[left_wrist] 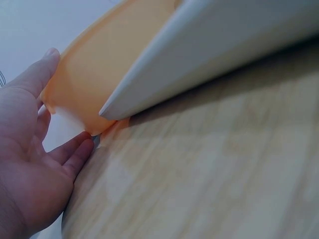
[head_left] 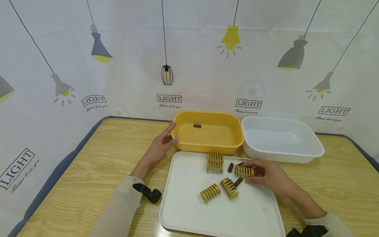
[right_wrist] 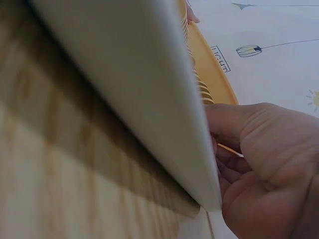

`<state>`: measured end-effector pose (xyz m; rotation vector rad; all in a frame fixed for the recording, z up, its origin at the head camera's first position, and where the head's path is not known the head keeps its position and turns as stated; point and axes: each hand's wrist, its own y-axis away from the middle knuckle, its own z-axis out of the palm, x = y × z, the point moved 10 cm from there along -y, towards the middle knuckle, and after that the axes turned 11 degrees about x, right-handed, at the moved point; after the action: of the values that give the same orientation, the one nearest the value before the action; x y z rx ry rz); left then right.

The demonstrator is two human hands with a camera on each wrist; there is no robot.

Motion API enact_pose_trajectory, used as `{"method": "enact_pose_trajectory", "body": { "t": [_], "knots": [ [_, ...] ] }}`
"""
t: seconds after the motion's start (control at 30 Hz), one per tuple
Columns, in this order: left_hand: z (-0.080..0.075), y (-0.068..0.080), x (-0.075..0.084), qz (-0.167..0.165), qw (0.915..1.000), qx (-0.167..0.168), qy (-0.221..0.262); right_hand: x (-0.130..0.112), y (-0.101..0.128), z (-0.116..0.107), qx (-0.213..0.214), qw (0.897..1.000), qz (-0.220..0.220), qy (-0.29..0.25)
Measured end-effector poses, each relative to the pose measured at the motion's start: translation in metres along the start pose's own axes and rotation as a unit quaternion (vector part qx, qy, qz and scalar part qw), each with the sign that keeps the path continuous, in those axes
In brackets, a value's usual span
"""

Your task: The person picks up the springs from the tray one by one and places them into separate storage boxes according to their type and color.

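Observation:
My left hand (head_left: 158, 144) rests against the left end of a yellow plastic bin (head_left: 207, 147), fingers fairly straight; the left wrist view shows its fingertips touching the bin's edge. One small dark spring (head_left: 197, 125) lies inside that bin. Over the white tray (head_left: 189, 210), my right hand (head_left: 270, 174) pinches a large gold spring (head_left: 243, 171) between thumb and fingers. Left of it, two gold springs (head_left: 215, 163) lie side by side. Nearer the front are two more, a tilted gold spring (head_left: 210, 193) and another gold spring (head_left: 229, 188). Small dark springs (head_left: 230, 168) lie among them.
A white plastic bin (head_left: 282, 154) stands right of the yellow one, behind the tray. Both bins are close to the printed backdrop (head_left: 201, 79) at the rear edge of the wooden table (head_left: 124, 138). The tray's raised rim partly blocks the right wrist view.

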<state>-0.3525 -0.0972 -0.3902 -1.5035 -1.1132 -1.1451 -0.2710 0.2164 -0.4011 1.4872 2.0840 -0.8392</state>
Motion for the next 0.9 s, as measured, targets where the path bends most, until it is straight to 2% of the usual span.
{"method": "enact_pose_trajectory", "body": {
  "t": [0.9],
  "knots": [
    [-0.0007,-0.0010,-0.0011,-0.001,1.0000,0.002,-0.002,0.0035,0.0019,-0.0005,-0.021,0.999,0.024,-0.032]
  ]
}}
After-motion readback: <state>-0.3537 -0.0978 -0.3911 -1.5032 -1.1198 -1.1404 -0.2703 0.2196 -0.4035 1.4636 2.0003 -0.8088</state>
